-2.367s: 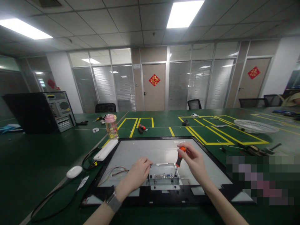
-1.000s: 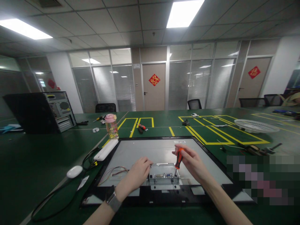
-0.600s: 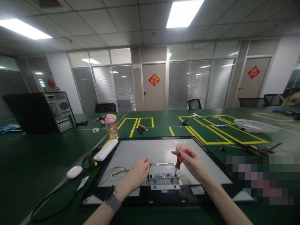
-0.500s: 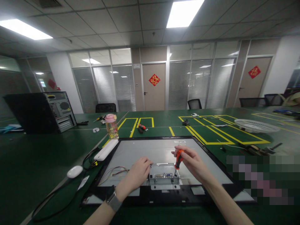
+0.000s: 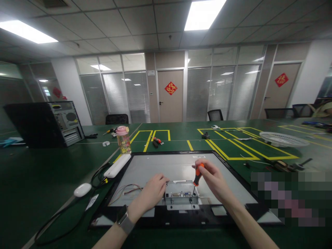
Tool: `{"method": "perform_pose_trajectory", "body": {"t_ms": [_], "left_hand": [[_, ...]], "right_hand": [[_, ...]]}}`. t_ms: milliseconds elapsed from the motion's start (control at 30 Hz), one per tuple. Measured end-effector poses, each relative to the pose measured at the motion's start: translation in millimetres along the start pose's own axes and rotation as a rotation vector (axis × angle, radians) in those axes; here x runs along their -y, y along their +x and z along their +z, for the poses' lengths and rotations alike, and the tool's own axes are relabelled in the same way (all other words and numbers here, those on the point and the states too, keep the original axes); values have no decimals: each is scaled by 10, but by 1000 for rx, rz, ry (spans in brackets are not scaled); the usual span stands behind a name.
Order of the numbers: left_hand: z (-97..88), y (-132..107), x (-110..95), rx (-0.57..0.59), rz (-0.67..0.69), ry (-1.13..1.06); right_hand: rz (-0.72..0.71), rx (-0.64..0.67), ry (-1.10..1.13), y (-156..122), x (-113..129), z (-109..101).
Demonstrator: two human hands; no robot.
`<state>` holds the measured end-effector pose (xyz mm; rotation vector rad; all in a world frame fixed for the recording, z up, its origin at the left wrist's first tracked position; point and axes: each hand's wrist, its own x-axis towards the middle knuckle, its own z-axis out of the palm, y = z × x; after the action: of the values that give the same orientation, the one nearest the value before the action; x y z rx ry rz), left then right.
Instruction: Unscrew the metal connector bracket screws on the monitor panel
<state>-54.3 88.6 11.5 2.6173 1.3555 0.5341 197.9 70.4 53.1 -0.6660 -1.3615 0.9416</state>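
My right hand point(image 5: 211, 174) is closed around the orange-and-black handle of a screwdriver point(image 5: 197, 177). The screwdriver leans slightly, its shaft pointing down to the right end of a metal bracket point(image 5: 180, 200). Connector ports show along that bracket, which sits on the back of a flat display panel point(image 5: 158, 164) with a black frame. At the bracket's left edge, my left hand point(image 5: 155, 190) grips with bent fingers; the fingertips are partly hidden. Thin wires point(image 5: 127, 189) lie on the panel left of this hand.
Left of the panel are a white power strip point(image 5: 118, 166), black cables, a white oval object point(image 5: 82, 190) and a pink-lidded bottle point(image 5: 123, 140). An open computer case point(image 5: 43, 124) stands far left. Pliers point(image 5: 156, 141) lie beyond the panel, a white round grille point(image 5: 284, 139) to the right.
My right hand and the screwdriver's handle have shifted slightly to the right and up, while its tip stays at the same spot. The left hand looks unmoved.
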Motion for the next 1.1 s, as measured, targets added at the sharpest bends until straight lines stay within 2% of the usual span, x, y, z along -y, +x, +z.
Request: {"method": "perform_pose_trajectory", "body": {"t_ms": [233,367,467,600,667,733,900,1033,1100], "left_hand": [[32,9,26,-6,11,19],[54,27,54,11,5,23],[38,20,38,8,0,12],[8,6,8,8,-5,4],[2,5,2,9,-6,4],[-1,8,1,9,-7,7],[-3,6,-3,-5,11,11],[3,-2,1,-14,17,17],[4,-4,4,-11,15,16]], "right_hand": [[8,95,153,-1,35,28],[19,99,93,7,17,9],[-11,51,-46,17,-2,-17],[-143,-123,-242,38,-21,-37],[-197,-167,-295,39,-19,-37],[-165,-134,-290,27,-5,-28],[-83,-40,-100,-19,44,12],[-86,-76,-149,-12,37,5],[-145,-121,-214,5,11,-12]]}}
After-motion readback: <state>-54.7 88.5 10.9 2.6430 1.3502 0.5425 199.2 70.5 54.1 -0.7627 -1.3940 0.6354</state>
